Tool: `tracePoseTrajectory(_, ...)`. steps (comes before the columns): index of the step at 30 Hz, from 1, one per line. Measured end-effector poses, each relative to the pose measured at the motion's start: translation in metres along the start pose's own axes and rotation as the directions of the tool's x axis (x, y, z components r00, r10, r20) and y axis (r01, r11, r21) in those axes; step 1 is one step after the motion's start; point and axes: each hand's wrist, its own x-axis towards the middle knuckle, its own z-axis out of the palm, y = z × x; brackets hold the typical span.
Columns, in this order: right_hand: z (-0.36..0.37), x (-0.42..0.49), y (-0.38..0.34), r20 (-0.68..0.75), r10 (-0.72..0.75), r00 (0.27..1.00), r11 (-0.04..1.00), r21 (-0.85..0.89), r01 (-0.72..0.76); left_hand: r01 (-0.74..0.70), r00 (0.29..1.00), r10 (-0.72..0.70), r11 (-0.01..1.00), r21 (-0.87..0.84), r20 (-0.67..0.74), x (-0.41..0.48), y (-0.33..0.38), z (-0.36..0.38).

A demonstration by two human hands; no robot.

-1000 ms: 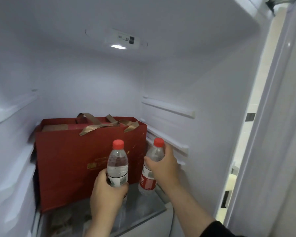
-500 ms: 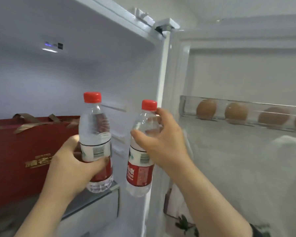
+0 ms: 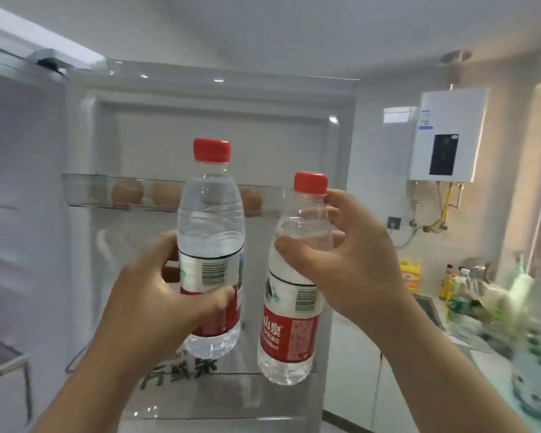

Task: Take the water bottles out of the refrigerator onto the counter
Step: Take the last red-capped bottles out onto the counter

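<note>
Two water bottles are held up in front of the open fridge door.

The left bottle [image 3: 211, 245] is gripped by the left hand [image 3: 166, 295]; the right bottle [image 3: 294, 276] by the right hand [image 3: 344, 260]. Fingers are clamped around both. The desk [image 3: 481, 354] is seen far right.

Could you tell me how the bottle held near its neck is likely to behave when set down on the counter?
The right-hand bottle looks nearly full, so probably heavy for its size. Its thin clear plastic may flex under the right hand. Tall and narrow, it could tip if set down crooked.
</note>
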Motion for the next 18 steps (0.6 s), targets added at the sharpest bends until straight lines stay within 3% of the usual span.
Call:
tracePoseTrajectory(8,-0.186,-0.046,0.024,-0.229,0.083,0.97,0.95,-0.276,-0.146,-0.059,0.964,0.125,0.961,-0.272,0.233,-0.013,0.059,0.176)
tracePoseTrajectory(18,-0.356,-0.087,0.073,-0.495,0.086,0.865,0.756,-0.533,-0.38,0.076,0.833,0.275,0.803,-0.591,0.481,-0.025,0.119,0.408)
